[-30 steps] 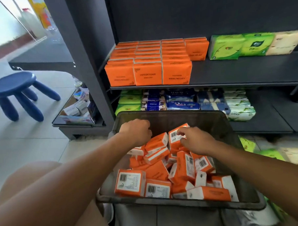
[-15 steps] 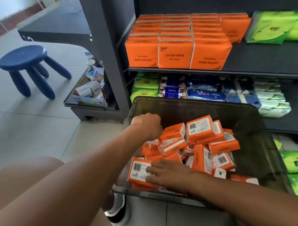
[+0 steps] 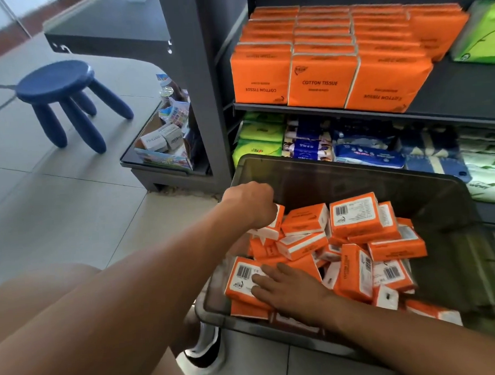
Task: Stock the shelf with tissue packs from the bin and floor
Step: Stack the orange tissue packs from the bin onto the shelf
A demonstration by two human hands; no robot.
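Glossy plastic-wrapped tissue packs (image 3: 355,215), translucent plastic bin (image 3: 452,235)

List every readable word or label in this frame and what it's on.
"COTTON TISSUE": middle front orange pack on the shelf.
"COTTON TISSUE", upside down: left front pack and right front pack.
Barcode labels on bin packs, blue packs, small boxes: too small or blurred.

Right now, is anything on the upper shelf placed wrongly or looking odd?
Yes. In the front row of orange packs, the middle pack shows COTTON TISSUE upright, but the left pack and the right pack are upside down; the right one also sits slightly tilted.
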